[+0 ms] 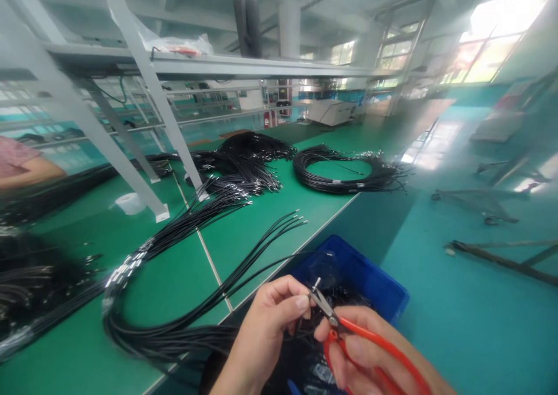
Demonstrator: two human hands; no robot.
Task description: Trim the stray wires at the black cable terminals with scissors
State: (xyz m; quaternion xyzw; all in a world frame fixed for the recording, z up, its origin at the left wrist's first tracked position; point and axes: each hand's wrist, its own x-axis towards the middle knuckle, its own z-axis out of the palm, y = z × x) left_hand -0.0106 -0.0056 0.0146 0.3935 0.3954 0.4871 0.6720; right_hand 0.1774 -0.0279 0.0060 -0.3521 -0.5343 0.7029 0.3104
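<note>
My left hand [272,310] pinches the end of a thin black cable above the blue bin; a pale metallic tip [318,282] sticks up just past the fingers. Red-handled cutters [337,325] are wrapped in my right hand [366,354], and their metal jaws meet the cable end beside my left thumb. Whether the jaws are fully closed is hard to make out. Behind my left wrist, a bundle of black cables [143,337] curves across the green table, several of its ends [279,226] pointing away from me.
Under my hands stands a blue bin [387,290] with dark scraps inside. A coiled cable bundle [322,182] and a cable pile [255,148] lie farther along the green table [257,244]. Shelf posts [150,81] rise at left, near a white roll [131,203] and another person's arm [35,171].
</note>
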